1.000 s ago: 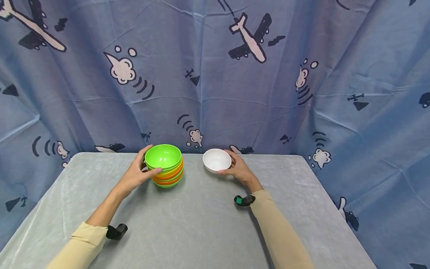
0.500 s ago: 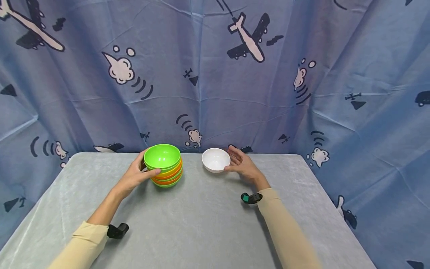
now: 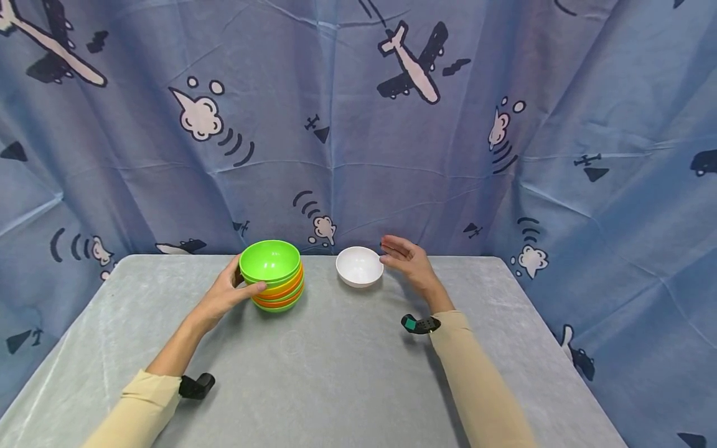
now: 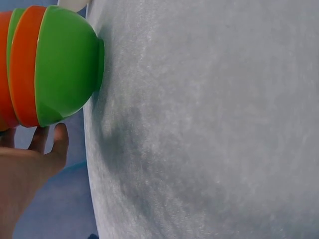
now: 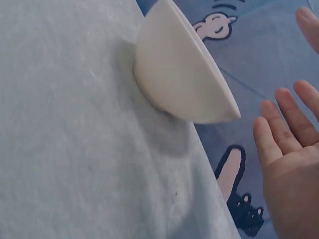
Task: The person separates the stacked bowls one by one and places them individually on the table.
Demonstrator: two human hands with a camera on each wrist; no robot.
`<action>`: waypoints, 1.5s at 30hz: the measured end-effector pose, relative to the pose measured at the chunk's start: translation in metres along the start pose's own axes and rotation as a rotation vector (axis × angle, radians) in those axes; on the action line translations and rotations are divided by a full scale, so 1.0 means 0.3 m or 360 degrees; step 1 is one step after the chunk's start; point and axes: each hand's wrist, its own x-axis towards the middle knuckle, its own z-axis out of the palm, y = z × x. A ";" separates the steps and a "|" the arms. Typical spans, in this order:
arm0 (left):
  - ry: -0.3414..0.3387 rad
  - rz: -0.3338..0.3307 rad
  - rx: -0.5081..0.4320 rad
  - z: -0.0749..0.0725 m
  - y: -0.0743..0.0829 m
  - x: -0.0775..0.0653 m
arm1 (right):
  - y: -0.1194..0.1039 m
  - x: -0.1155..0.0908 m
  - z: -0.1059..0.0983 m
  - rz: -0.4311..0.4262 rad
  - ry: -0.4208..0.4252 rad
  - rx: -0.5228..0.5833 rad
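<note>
A stack of nested bowls [image 3: 280, 290], green, yellow and orange with a green one on top, stands upright near the table's back edge. Around its left side my left hand [image 3: 225, 292] holds the stack, the thumb across the front and the fingers behind. In the left wrist view, the green bottom bowl [image 4: 70, 64] rests on its foot and the left hand [image 4: 30, 162] shows beneath the orange rims. To the right of the stack sits a white bowl [image 3: 360, 267], upright. My right hand [image 3: 411, 264], fingers extended, hovers off its right rim; the right wrist view shows a gap between hand [image 5: 294, 154] and white bowl [image 5: 179, 69].
A pale grey cloth covers the table [image 3: 336, 373]. Directly behind its back edge hangs a blue curtain [image 3: 358, 124] printed with planes. Black bands [image 3: 196, 386] sit on both wrists.
My right hand has come off the white bowl's right side, moving rightward and then up, with its fingers straightened. The white bowl, the stack and my left hand stay in place.
</note>
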 end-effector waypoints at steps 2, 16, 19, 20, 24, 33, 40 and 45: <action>0.0001 0.0009 -0.0008 -0.001 -0.003 0.000 | -0.004 0.003 0.014 -0.0023 -0.0020 0.0022; 0.0005 0.0027 -0.0022 -0.002 -0.010 -0.001 | -0.045 0.038 0.177 -0.0109 -0.0284 -0.0006; 0.0006 0.0020 -0.0019 -0.002 -0.008 0.000 | -0.051 0.051 0.215 -0.0136 -0.0326 0.0003; 0.0008 0.0019 -0.0018 -0.002 -0.008 0.000 | -0.053 0.056 0.227 -0.0150 -0.0340 0.0004; 0.0011 0.0013 -0.0017 0.000 -0.004 -0.002 | -0.059 0.071 0.279 -0.0179 -0.0394 0.0007; -0.0007 -0.0008 -0.0008 0.004 -0.005 -0.003 | -0.057 0.083 0.356 -0.0158 -0.0470 0.0022; -0.0005 -0.0015 -0.0009 0.006 -0.002 0.003 | -0.071 0.093 0.381 -0.0170 -0.0517 0.0017; 0.0006 -0.0038 0.0002 0.003 -0.004 0.001 | -0.079 0.102 0.409 -0.0131 -0.0545 0.0013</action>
